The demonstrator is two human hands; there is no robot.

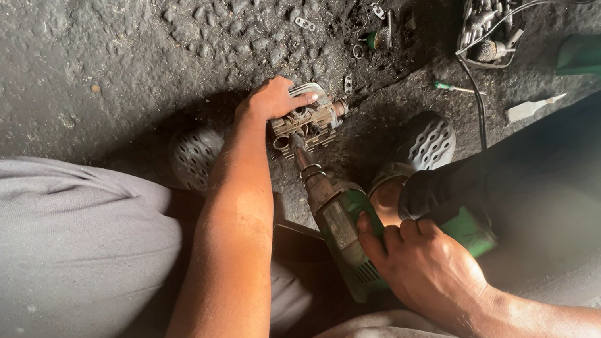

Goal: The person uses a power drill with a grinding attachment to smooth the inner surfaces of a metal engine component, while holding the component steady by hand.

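On the dark, oily floor (59, 62) between two sandalled feet: left hand (272, 101) pressed on a small grimy metal engine part (309, 121), finned and silver-grey. Right hand (424, 266) clenched around a green electric drill (346, 226), its tip against the part. Beyond: tray of bits (490, 22), green-handled screwdriver (452, 88), black cable (478, 105).

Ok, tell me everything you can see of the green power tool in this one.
The green power tool is a handheld drill-type machine with a green plastic body, a grey metal nose and a narrow front shaft. It looks worn and grimy. It lies angled forward and down, its tip against the small metal engine part on the dark ground. The right hand wraps its body from behind; the left hand steadies the metal part. A black cord runs off toward a tray of bits.
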